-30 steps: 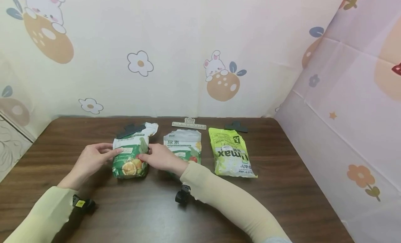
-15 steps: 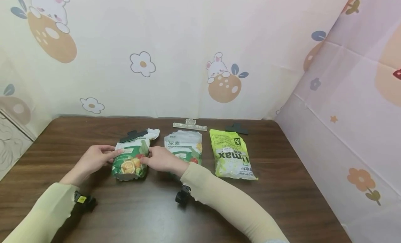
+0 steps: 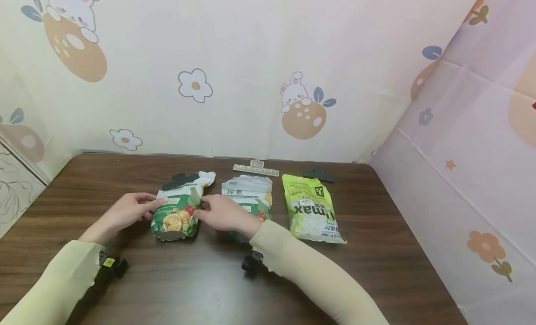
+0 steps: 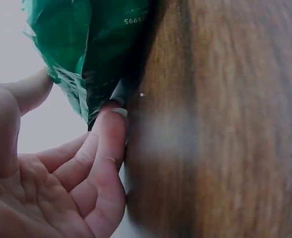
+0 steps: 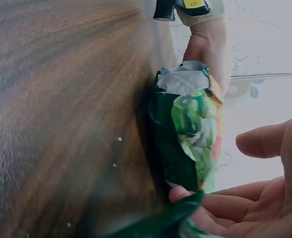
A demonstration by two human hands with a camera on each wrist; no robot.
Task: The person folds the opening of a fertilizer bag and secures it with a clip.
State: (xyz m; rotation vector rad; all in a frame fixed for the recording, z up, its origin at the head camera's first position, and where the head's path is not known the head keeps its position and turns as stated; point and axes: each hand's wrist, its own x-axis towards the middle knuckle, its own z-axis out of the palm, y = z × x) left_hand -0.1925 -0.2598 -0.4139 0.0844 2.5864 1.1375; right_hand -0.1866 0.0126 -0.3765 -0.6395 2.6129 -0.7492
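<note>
A green-and-white fertilizer bag (image 3: pixel 176 212) printed with oranges and vegetables lies on the left of the table. A black bag clip (image 3: pixel 181 180) sits across its folded white top. My left hand (image 3: pixel 127 213) pinches the bag's left edge, thumb on its front and fingers low at the side, as the left wrist view also shows. At the other edge is my right hand (image 3: pixel 224 213); in the right wrist view its thumb (image 5: pixel 260 141) stands off the bag, fingers extended near the bottom edge. A second bag of the same design (image 3: pixel 247 191) lies partly hidden behind the right hand.
A yellow-green bag (image 3: pixel 310 208) lies to the right on the brown wooden table (image 3: pixel 377 250). A pale ruler-marked clip (image 3: pixel 256 167) and another black clip (image 3: pixel 318 174) lie along the back. Patterned cloth (image 3: pixel 234 36) hangs behind the table.
The clipped bag has tipped back and settled flatter on the table. My right hand has eased off it, its thumb now apart from the bag. The left hand keeps its place.
</note>
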